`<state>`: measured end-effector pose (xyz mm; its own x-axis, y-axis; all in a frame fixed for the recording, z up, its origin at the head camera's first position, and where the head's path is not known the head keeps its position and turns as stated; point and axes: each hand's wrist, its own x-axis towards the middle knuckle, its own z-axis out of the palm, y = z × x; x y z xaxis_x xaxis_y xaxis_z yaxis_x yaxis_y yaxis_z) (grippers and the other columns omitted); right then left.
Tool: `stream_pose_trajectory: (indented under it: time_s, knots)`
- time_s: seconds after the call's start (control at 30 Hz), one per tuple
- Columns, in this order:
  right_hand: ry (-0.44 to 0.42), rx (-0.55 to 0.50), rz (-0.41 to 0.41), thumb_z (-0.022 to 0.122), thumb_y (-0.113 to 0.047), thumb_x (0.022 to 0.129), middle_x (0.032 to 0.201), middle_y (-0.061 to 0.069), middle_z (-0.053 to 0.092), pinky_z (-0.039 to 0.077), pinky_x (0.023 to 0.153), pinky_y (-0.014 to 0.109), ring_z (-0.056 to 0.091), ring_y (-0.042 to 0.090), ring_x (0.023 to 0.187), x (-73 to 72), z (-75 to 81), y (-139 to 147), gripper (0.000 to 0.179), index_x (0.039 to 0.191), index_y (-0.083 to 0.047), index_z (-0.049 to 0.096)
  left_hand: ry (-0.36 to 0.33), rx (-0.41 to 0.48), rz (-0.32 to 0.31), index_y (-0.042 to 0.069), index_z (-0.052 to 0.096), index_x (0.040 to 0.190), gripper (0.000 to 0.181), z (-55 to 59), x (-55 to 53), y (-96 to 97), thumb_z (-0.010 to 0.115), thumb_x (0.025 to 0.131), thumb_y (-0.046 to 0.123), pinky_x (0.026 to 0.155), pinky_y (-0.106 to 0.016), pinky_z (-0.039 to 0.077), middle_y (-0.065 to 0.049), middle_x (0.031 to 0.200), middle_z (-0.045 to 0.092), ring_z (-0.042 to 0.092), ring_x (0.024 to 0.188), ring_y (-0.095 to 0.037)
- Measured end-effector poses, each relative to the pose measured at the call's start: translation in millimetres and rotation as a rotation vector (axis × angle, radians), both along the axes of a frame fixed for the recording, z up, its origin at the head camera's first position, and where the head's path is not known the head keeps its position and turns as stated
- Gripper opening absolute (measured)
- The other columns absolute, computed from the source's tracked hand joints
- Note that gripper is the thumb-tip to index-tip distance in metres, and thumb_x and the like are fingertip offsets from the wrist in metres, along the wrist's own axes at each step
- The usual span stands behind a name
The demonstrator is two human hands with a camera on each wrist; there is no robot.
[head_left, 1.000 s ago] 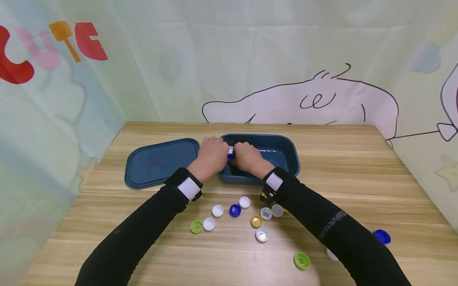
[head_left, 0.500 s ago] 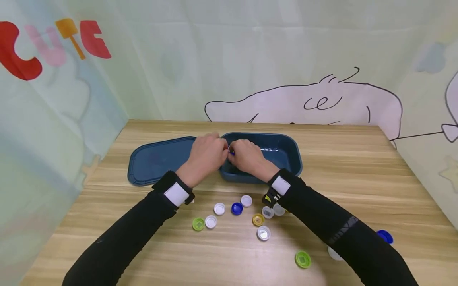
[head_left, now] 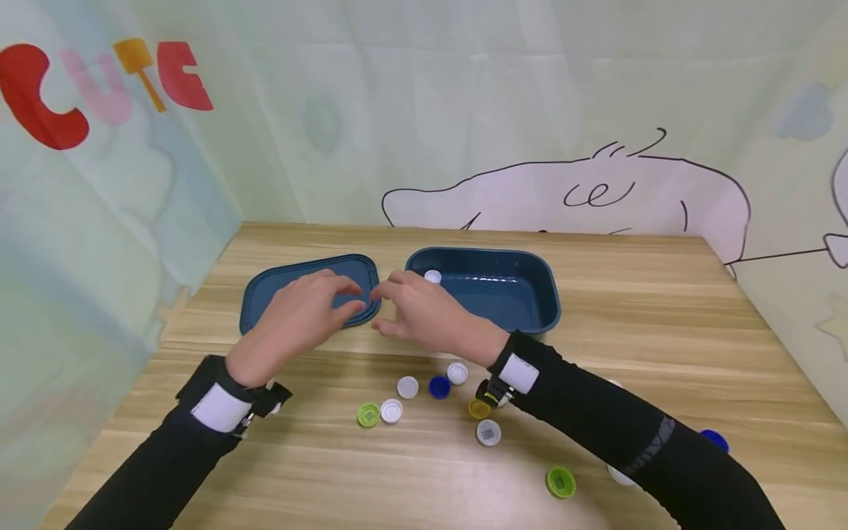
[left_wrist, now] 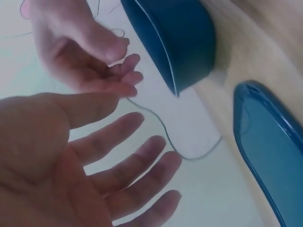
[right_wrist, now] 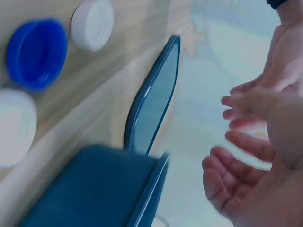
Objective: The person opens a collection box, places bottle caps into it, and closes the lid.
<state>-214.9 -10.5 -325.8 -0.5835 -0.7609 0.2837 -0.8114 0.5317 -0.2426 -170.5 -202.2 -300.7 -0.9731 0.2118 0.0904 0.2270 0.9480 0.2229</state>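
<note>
Fingers apart and relaxed, my left hand (head_left: pixel 298 316) hovers over the dark blue lid (head_left: pixel 263 288) and holds nothing. My right hand (head_left: pixel 427 313), its fingers loosely bent, is at the left end of the dark blue bin (head_left: pixel 513 298) and covers part of its rim in the head view. Both palms show bare in the wrist views, where the left fingers (left_wrist: pixel 156 163) are spread. A white bottle cap (head_left: pixel 433 277) sits inside the bin near its back left corner.
Several bottle caps lie on the wooden table in front of the bin, among them a blue cap (head_left: pixel 439 387), a green cap (head_left: pixel 368 414) and a yellow cap (head_left: pixel 479 409). Farther right are another green cap (head_left: pixel 561 482) and a blue cap (head_left: pixel 715 440). A printed cloth (head_left: pixel 424 110) hangs behind.
My hands were together over the bin, gripping a white and a blue cap. They have let go and moved left and apart, and the white cap now lies in the bin.
</note>
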Motion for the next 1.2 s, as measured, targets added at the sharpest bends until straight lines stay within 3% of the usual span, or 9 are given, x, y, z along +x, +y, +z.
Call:
stream_pose_trajectory:
  time_s: [0.1,0.23,0.37,0.53,0.7,0.83,1.0,1.2]
  knots:
    - [0.0,0.044,0.112,0.069,-0.037,0.086,0.103,0.003,0.059,0.046,0.074,0.024,0.053,0.011,0.085,9.8,-2.1,-6.1,0.042,0.118,-0.01,0.065,-0.025,-0.008,-0.003,0.013,0.068,0.115,0.032,-5.1,14.1,-13.3,0.064,0.09,0.034,0.078,-0.046,0.051,-0.009,0.112,0.064,0.062,0.101,-0.027]
    - [0.012,0.125,0.183,0.068,-0.044,0.084,0.108,0.001,0.059,0.045,0.078,0.025,0.053,0.012,0.091,20.1,-9.5,-12.6,0.048,0.121,-0.013,0.063,-0.044,0.016,-0.04,0.011,0.069,0.112,0.03,-17.3,31.5,-22.4,0.068,0.088,0.029,0.084,-0.049,0.048,-0.017,0.12,0.058,0.056,0.11,-0.033]
    - [0.026,0.187,0.209,0.069,-0.049,0.081,0.109,-0.001,0.06,0.045,0.081,0.027,0.054,0.014,0.097,27.7,-18.5,-17.2,0.052,0.122,-0.017,0.063,-0.024,0.037,-0.06,0.009,0.069,0.109,0.029,-29.9,46.8,-24.1,0.072,0.085,0.025,0.088,-0.049,0.047,-0.02,0.122,0.055,0.054,0.112,-0.035]
    - [-0.003,0.26,0.213,0.07,-0.053,0.079,0.112,-0.001,0.061,0.046,0.087,0.034,0.054,0.016,0.102,35.4,-27.3,-17.0,0.056,0.123,-0.019,0.062,-0.036,0.058,-0.043,0.008,0.066,0.11,0.033,-46.3,61.5,-19.7,0.074,0.083,0.025,0.083,-0.044,0.05,-0.012,0.117,0.059,0.059,0.106,-0.029]
    - [-0.037,0.318,0.217,0.068,-0.056,0.079,0.114,-0.002,0.061,0.045,0.088,0.037,0.053,0.017,0.103,42.8,-34.0,-13.8,0.059,0.125,-0.02,0.06,-0.018,0.052,-0.036,0.01,0.066,0.11,0.036,-63.8,74.8,-12.0,0.076,0.08,0.028,0.081,-0.045,0.051,-0.007,0.114,0.06,0.056,0.109,-0.027]
    - [-0.061,0.35,0.214,0.067,-0.056,0.079,0.113,-0.003,0.06,0.044,0.087,0.037,0.053,0.017,0.103,47.4,-38.0,-11.5,0.059,0.125,-0.02,0.06,-0.01,0.07,-0.028,0.009,0.066,0.109,0.04,-74.9,82.7,-4.9,0.078,0.077,0.029,0.084,-0.042,0.049,-0.006,0.111,0.06,0.054,0.109,-0.024]
    - [-0.056,0.358,0.202,0.069,-0.056,0.076,0.111,-0.005,0.061,0.044,0.085,0.036,0.053,0.015,0.099,49.7,-44.8,-11.0,0.058,0.122,-0.022,0.062,-0.092,0.103,0.009,0.006,0.064,0.112,0.045,-81.3,86.1,5.0,0.079,0.077,0.03,0.083,-0.04,0.048,-0.006,0.106,0.058,0.055,0.103,-0.023]
    - [-0.053,0.354,0.197,0.072,-0.052,0.075,0.107,-0.006,0.062,0.043,0.091,0.04,0.053,0.015,0.102,51.4,-54.9,-13.9,0.052,0.116,-0.022,0.064,-0.118,0.095,0.013,0.006,0.064,0.108,0.044,-85.9,87.8,9.7,0.079,0.076,0.032,0.073,-0.035,0.046,-0.002,0.093,0.054,0.052,0.089,-0.018]
